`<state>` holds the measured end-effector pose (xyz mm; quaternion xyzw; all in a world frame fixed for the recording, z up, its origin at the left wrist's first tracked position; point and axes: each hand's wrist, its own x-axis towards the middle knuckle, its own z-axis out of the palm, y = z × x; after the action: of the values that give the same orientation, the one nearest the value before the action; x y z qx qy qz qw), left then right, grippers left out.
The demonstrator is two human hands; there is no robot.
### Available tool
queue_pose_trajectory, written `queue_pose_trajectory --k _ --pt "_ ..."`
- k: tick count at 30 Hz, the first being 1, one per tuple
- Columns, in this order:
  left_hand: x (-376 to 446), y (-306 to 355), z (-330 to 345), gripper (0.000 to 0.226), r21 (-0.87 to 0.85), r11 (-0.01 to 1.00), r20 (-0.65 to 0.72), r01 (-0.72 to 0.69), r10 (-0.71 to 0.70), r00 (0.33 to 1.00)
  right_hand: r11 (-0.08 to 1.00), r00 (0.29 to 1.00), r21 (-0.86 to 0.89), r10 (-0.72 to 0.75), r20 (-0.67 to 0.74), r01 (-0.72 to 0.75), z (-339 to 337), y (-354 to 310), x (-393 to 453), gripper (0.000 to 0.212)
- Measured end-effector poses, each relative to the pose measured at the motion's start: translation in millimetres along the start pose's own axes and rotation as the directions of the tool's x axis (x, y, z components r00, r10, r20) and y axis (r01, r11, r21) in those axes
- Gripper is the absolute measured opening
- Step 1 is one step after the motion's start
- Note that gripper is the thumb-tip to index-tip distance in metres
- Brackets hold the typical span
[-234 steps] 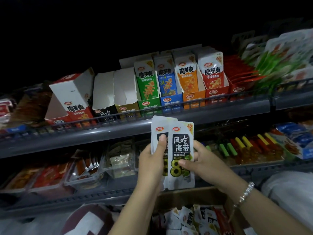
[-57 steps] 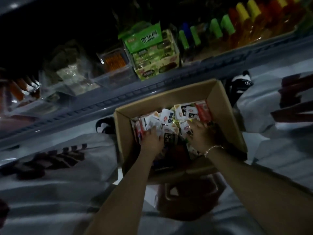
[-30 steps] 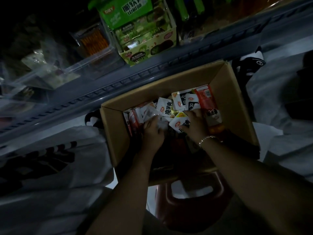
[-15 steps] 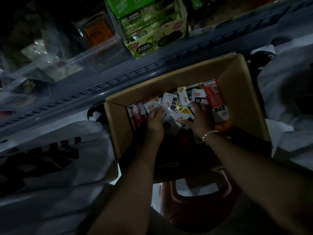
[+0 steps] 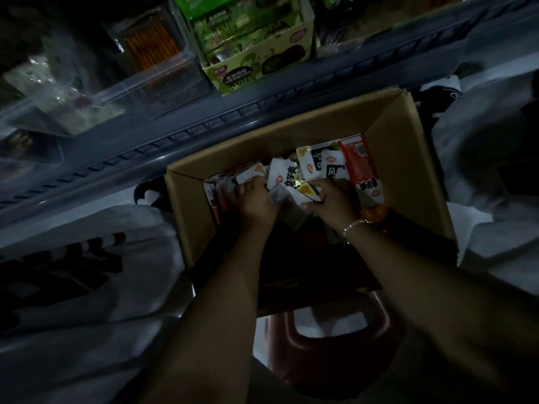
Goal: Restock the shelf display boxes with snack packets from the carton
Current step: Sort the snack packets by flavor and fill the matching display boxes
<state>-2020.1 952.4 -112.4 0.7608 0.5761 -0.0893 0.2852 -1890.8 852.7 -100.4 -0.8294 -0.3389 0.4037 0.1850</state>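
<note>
- Both hands are down in the carton point(image 5: 405, 158); left hand point(image 5: 256, 202) has its fingers curled into the packet pile, exact grip hidden by its own knuckles.
- Right hand point(image 5: 332, 199) pinches a white packet point(image 5: 304, 191) with a yellow-orange corner between thumb and fingers; beaded bracelet point(image 5: 354, 225) on that wrist.
- Snack packets point(image 5: 281, 173) lie loose and jumbled in the far half of the carton, mostly white with black characters and small red logos.
- Red packet point(image 5: 357, 161) lies lengthwise against the right side of the pile, just beside the right hand.
- Black-and-white packets point(image 5: 326, 166) sit behind the right hand, near the back wall.
- Near half of the carton is in deep shadow, contents unreadable.
- Carton is plain brown cardboard, top open, resting on a dark red plastic stool point(image 5: 335, 339).
- Grey metal shelf edge point(image 5: 204, 129) runs diagonally just behind the carton.
- On that shelf: a green display box point(image 5: 256, 62) with packets inside, a clear plastic bin point(image 5: 151, 62) holding orange sticks to its left, another clear bin point(image 5: 58, 97) further left.
- Pale printed sacks point(image 5: 87, 258) lie on both sides of the carton.
- Lighting very dim.
</note>
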Motion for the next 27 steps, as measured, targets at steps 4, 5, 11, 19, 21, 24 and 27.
queue_pose_trajectory --k 4,5,11,19,21,24,27 --pt "-3 5 -1 0.047 -0.091 0.996 0.004 0.013 -0.013 1.0 0.999 1.0 0.032 -0.008 0.0 0.008 1 -2 -1 0.046" --pt "-3 6 -2 0.044 -0.138 0.99 0.032 0.022 -0.017 0.999 0.999 1.0 0.046 -0.001 -0.008 0.001 0 -4 -1 0.045" --pt "-16 15 -18 0.042 -0.363 0.927 0.129 0.099 -0.055 0.99 1.0 1.0 -0.02 0.003 -0.024 -0.004 0 -12 -5 0.03" --pt "-37 18 -50 0.025 -0.527 0.83 0.169 0.181 -0.107 0.98 0.938 0.999 0.348 0.022 -0.047 -0.004 -8 -30 -15 0.013" --pt "-41 19 -61 0.021 -0.55 0.82 0.139 0.159 -0.098 0.985 0.913 0.997 0.408 0.017 -0.078 0.016 -14 -36 -18 0.012" --pt "-46 24 -83 0.014 -0.622 0.761 0.145 0.183 -0.118 0.982 0.891 0.997 0.453 -0.005 -0.075 0.039 -28 -50 -22 0.014" --pt "-54 33 -110 0.019 -0.687 0.709 0.125 0.159 -0.101 0.987 0.862 0.994 0.497 -0.064 -0.091 0.101 -47 -67 -28 0.025"
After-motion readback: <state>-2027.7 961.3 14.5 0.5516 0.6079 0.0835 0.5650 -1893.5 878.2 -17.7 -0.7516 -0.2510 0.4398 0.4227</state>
